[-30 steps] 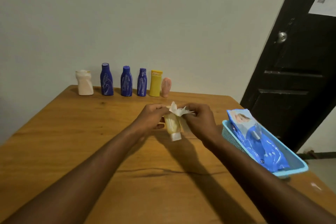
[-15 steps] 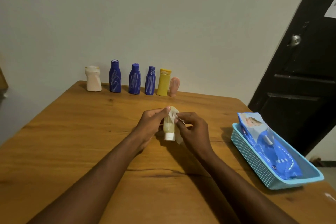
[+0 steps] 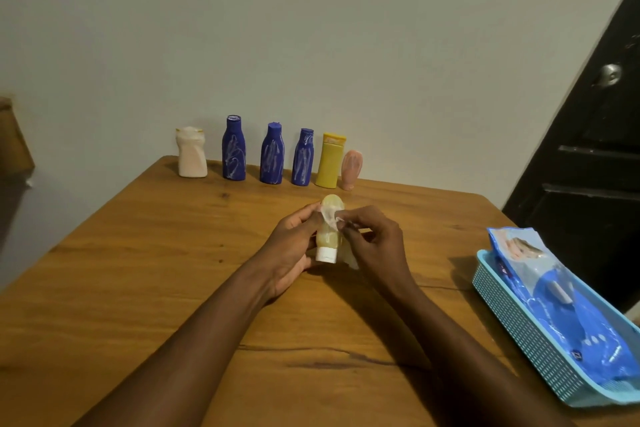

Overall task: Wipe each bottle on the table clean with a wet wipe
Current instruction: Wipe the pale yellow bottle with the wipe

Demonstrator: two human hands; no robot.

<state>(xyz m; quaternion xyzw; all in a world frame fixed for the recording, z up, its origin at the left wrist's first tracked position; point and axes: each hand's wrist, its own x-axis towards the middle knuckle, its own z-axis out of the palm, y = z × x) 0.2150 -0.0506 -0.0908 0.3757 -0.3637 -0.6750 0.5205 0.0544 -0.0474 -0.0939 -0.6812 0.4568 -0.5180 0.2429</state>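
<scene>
Yellowish squeeze bottle (image 3: 327, 237), white cap nearest, at mid-table (image 3: 138, 270), is gripped round its body by the left hand (image 3: 291, 246) while a wet wipe (image 3: 330, 217) is pinched onto its far end by the right hand (image 3: 375, 243); judged light, soft-walled, best held near the cap.

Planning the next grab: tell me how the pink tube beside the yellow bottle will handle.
The pink tube stands on its narrow cap, wider above, so a nudge would likely tip it. Small and tube-shaped, probably light and squeezable.

- three blue bottles (image 3: 234, 149) (image 3: 272, 156) (image 3: 303, 159)
- one cream bottle (image 3: 192, 156)
- one yellow bottle (image 3: 329, 163)
- one pink tube (image 3: 351, 168)
- one pale yellow tube (image 3: 327, 238)
- one wet wipe (image 3: 330, 215)
- one wipes pack (image 3: 561, 308)
- one basket (image 3: 519, 340)
</scene>
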